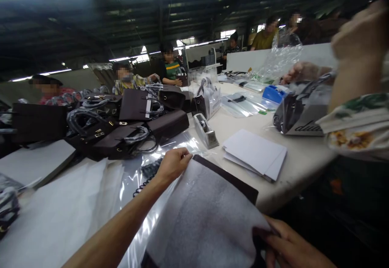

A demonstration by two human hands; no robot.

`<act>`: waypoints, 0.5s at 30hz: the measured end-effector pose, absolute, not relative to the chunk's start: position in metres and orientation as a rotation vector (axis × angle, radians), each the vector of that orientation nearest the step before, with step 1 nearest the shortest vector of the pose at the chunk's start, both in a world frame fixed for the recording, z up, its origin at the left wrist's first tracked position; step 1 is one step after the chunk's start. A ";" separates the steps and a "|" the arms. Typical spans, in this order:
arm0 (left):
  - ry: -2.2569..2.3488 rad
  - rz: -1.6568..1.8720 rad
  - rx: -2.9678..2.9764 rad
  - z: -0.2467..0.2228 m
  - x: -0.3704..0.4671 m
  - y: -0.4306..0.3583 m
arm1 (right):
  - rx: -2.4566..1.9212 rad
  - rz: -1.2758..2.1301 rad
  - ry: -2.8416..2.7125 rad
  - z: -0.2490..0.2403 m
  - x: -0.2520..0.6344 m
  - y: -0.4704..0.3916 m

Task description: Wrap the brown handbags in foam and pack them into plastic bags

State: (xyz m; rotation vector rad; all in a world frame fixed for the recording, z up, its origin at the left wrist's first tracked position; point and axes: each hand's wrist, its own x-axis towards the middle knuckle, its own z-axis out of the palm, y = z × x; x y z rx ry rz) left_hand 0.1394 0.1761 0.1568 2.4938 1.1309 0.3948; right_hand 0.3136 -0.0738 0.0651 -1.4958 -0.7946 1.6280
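Observation:
Nearest to me, a dark brown bag [240, 185] lies tilted at the table's front edge, with a thin whitish sheet [203, 215] over most of its face. My left hand [174, 163] pinches the far corner of the sheet and bag, its fingers pressed together. At the lower right my right hand [284, 241] grips the bag's near right edge, where a dark part curls beside the sheet; some of its fingers are hidden. Clear plastic [130, 191] lies under and left of my left forearm.
Dark bags [133, 138] with wrapped handles are piled at left. A tape dispenser [205, 130] and white cards [257, 152] stand ahead. White sheets [69, 207] lie left. At right, another person's hands are by a plastic-covered bag [304, 114] and blue dispenser [273, 93].

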 end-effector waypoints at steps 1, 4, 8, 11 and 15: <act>1.122 0.438 2.525 0.160 0.140 0.175 | -1.484 1.627 -0.830 0.068 0.315 -0.070; 1.090 0.540 2.623 0.175 0.142 0.164 | -1.464 1.643 -0.892 0.076 0.318 -0.061; 0.937 0.485 2.905 0.183 0.146 0.126 | -1.499 1.661 -0.745 0.079 0.315 -0.054; 0.672 0.389 3.217 0.174 0.143 0.087 | -1.520 1.650 -0.571 0.071 0.310 -0.058; 0.612 0.663 3.338 0.154 0.117 0.060 | -1.484 1.680 -0.419 0.049 0.310 -0.072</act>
